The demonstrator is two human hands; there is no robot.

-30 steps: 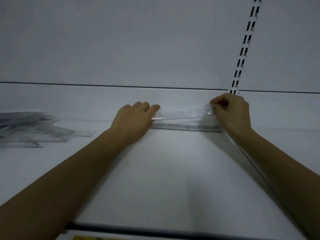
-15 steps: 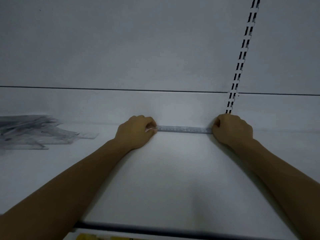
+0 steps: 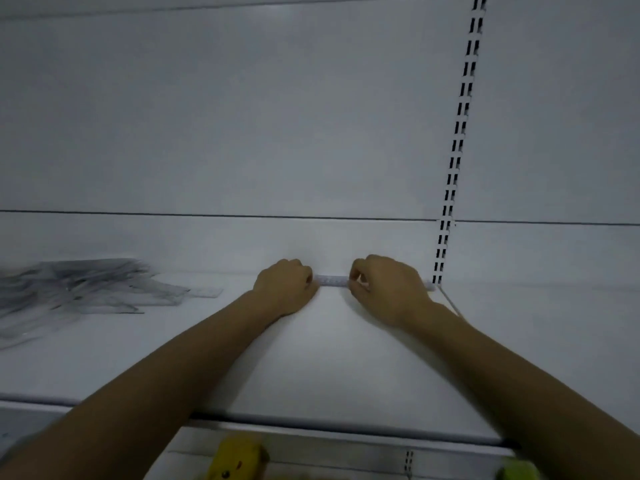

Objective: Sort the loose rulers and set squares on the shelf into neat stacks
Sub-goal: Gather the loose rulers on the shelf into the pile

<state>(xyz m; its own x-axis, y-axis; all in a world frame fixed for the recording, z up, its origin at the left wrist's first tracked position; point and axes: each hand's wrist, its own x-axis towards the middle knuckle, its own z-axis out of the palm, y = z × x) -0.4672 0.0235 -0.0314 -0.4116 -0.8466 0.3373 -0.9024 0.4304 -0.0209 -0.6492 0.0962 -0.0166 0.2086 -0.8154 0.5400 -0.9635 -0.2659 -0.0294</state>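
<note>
A clear graduated ruler (image 3: 333,280) was pinched by the left hand (image 3: 287,287) and right hand (image 3: 384,289); its markings were illegible.

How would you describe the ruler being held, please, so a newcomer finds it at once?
Follow the black slotted upright down to the shelf. Left of its foot, a ruler lies along the back wall, gripped by the left hand and right hand. Unlike the jumbled clear pile far left, it lies straight.
</note>
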